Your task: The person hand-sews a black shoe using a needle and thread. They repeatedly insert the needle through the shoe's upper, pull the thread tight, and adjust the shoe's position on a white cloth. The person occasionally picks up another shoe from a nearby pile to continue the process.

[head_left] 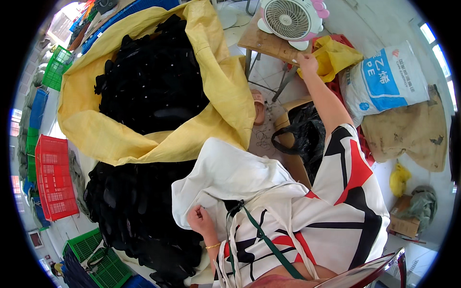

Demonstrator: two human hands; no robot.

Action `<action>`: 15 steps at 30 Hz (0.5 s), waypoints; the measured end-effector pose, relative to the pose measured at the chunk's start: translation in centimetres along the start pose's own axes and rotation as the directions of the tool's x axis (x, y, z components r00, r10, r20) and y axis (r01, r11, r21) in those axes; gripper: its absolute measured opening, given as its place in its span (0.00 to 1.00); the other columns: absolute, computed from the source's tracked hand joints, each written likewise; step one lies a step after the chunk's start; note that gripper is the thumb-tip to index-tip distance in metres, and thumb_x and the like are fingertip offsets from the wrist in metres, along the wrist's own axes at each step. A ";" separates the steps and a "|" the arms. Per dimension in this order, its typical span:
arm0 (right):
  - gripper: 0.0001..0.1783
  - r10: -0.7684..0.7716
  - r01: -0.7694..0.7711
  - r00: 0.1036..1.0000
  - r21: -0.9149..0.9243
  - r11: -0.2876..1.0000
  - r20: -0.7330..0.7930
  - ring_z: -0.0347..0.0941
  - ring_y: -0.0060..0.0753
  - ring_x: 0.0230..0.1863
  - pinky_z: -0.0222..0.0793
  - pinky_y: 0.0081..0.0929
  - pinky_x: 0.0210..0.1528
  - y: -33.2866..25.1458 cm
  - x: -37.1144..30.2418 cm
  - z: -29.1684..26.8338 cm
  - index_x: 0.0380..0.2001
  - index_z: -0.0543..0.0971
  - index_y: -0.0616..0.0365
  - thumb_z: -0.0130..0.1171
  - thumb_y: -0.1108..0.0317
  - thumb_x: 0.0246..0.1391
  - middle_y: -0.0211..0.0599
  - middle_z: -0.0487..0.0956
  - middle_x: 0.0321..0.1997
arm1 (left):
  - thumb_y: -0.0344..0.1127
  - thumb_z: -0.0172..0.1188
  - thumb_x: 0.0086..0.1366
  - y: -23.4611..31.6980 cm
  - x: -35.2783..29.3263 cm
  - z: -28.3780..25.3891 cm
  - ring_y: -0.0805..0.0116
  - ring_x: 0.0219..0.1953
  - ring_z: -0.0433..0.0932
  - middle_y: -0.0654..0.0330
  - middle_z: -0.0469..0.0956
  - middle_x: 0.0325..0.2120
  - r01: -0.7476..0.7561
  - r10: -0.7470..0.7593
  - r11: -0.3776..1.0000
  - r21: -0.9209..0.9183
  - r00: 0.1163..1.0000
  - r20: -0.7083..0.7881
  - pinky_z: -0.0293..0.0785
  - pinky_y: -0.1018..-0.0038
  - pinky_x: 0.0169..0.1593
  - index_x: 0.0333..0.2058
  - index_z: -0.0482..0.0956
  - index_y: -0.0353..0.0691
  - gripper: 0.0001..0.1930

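Note:
My right arm reaches out to the far right. Its hand (308, 63) is closed at the corner of a small wooden stool (269, 47), beside a yellow plastic bag (331, 55); what the fingers hold, if anything, is too small to name. Low over my lap, my left hand (200, 221) is curled closed against a white cloth (230, 168), with a small dark spot at its fingertips that I cannot make out. Ahead and to the left stands a large yellow sack (230, 96), its rim rolled open around a heap of black fabric-like pieces (153, 81).
More black pieces (139, 211) are piled at my left. A pink-and-white fan (288, 19) stands on the stool. An open cardboard box with a black plastic bag (307, 127) sits below my right arm. Beyond are a white printed sack (384, 79) and a red crate (55, 177).

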State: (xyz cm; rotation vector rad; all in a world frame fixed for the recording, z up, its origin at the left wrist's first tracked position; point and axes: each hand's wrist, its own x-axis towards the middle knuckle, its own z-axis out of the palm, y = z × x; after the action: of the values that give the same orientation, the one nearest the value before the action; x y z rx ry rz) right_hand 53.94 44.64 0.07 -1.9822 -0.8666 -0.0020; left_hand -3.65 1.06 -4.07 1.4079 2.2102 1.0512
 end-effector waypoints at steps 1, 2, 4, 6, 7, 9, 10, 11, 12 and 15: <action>0.24 -0.016 0.018 0.999 -0.078 0.997 0.029 0.80 0.52 0.38 0.74 0.42 0.46 0.0 1.0 -0.6 0.31 0.83 0.60 0.66 0.47 0.46 0.47 0.83 0.31 | 0.27 0.62 0.58 0.3 0.1 0.2 0.61 0.29 0.73 0.59 0.76 0.24 -0.022 0.022 0.999 0.048 1.000 -0.009 0.69 0.67 0.33 0.33 0.81 0.38 0.03; 0.25 -0.033 0.042 0.998 -0.154 0.987 0.062 0.80 0.53 0.38 0.74 0.43 0.46 -0.2 2.3 -0.9 0.30 0.83 0.60 0.66 0.46 0.46 0.48 0.83 0.31 | 0.27 0.62 0.58 0.6 0.2 0.3 0.61 0.29 0.73 0.59 0.75 0.24 -0.040 0.042 0.995 0.096 0.999 -0.019 0.69 0.67 0.33 0.32 0.80 0.38 0.03; 0.27 -0.126 0.146 0.987 -0.231 0.962 0.099 0.79 0.58 0.40 0.73 0.45 0.46 -0.2 4.2 0.2 0.31 0.83 0.61 0.64 0.43 0.48 0.53 0.83 0.33 | 0.27 0.61 0.59 1.4 -0.1 0.3 0.57 0.30 0.72 0.58 0.74 0.24 -0.027 0.036 0.983 0.180 0.998 -0.046 0.68 0.64 0.35 0.32 0.79 0.38 0.02; 0.31 -0.096 0.168 0.971 -0.340 0.925 0.221 0.79 0.56 0.46 0.73 0.47 0.49 2.5 8.5 0.8 0.34 0.84 0.60 0.60 0.38 0.51 0.55 0.83 0.39 | 0.29 0.61 0.59 1.4 0.3 0.3 0.55 0.30 0.72 0.57 0.74 0.24 -0.066 0.072 0.974 0.219 0.997 -0.021 0.68 0.62 0.37 0.32 0.79 0.38 0.03; 0.34 -0.128 0.264 0.938 -0.425 0.866 0.323 0.79 0.55 0.47 0.73 0.47 0.51 2.7 9.3 1.9 0.37 0.84 0.59 0.56 0.35 0.53 0.54 0.83 0.42 | 0.30 0.60 0.60 2.0 0.7 -0.2 0.53 0.31 0.72 0.55 0.74 0.24 -0.075 0.075 0.957 0.280 0.997 0.014 0.69 0.60 0.37 0.32 0.79 0.38 0.03; 0.35 -0.202 0.384 0.901 -0.489 0.783 0.384 0.79 0.55 0.48 0.72 0.47 0.52 6.0 11.0 2.2 0.41 0.85 0.58 0.51 0.34 0.56 0.51 0.83 0.44 | 0.30 0.61 0.61 3.1 2.0 -0.1 0.56 0.31 0.73 0.56 0.74 0.26 -0.022 0.013 0.955 0.296 0.999 0.032 0.69 0.63 0.37 0.32 0.78 0.38 0.03; 0.36 -0.168 0.347 0.922 -0.548 0.761 0.350 0.79 0.54 0.49 0.73 0.47 0.53 7.4 12.3 2.4 0.43 0.84 0.55 0.51 0.32 0.55 0.50 0.83 0.46 | 0.30 0.61 0.60 3.6 2.4 -0.4 0.56 0.31 0.73 0.57 0.75 0.26 -0.063 0.054 0.953 0.295 0.998 0.040 0.69 0.63 0.37 0.32 0.78 0.39 0.02; 0.38 -0.163 0.352 0.916 -0.542 0.763 0.366 0.79 0.52 0.50 0.73 0.46 0.53 7.8 13.7 2.9 0.45 0.84 0.53 0.50 0.30 0.54 0.48 0.83 0.46 | 0.28 0.61 0.59 3.6 2.1 -0.6 0.54 0.30 0.72 0.56 0.75 0.25 -0.056 0.050 0.953 0.297 0.998 0.028 0.69 0.62 0.36 0.33 0.79 0.40 0.03; 0.39 -0.225 0.419 0.895 -0.551 0.722 0.385 0.79 0.50 0.50 0.72 0.46 0.53 9.2 15.7 2.4 0.45 0.84 0.54 0.50 0.28 0.54 0.45 0.84 0.46 | 0.28 0.61 0.59 3.4 2.0 -0.5 0.54 0.30 0.72 0.57 0.75 0.25 -0.061 0.064 0.957 0.283 0.998 -0.001 0.69 0.62 0.36 0.33 0.79 0.40 0.03; 0.40 -0.245 0.456 0.864 -0.476 0.752 0.441 0.81 0.45 0.48 0.74 0.41 0.50 9.6 18.2 2.6 0.47 0.83 0.56 0.51 0.29 0.54 0.43 0.84 0.46 | 0.27 0.62 0.58 2.6 1.1 -0.5 0.55 0.29 0.72 0.57 0.75 0.24 -0.028 0.042 0.965 0.261 0.998 -0.048 0.69 0.62 0.35 0.32 0.79 0.41 0.03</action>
State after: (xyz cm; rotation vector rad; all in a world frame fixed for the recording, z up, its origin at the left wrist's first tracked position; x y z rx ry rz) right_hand 72.21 54.04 -2.55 -2.3694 -1.6360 -0.1481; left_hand -2.83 2.48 -1.70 1.5466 2.4424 0.8409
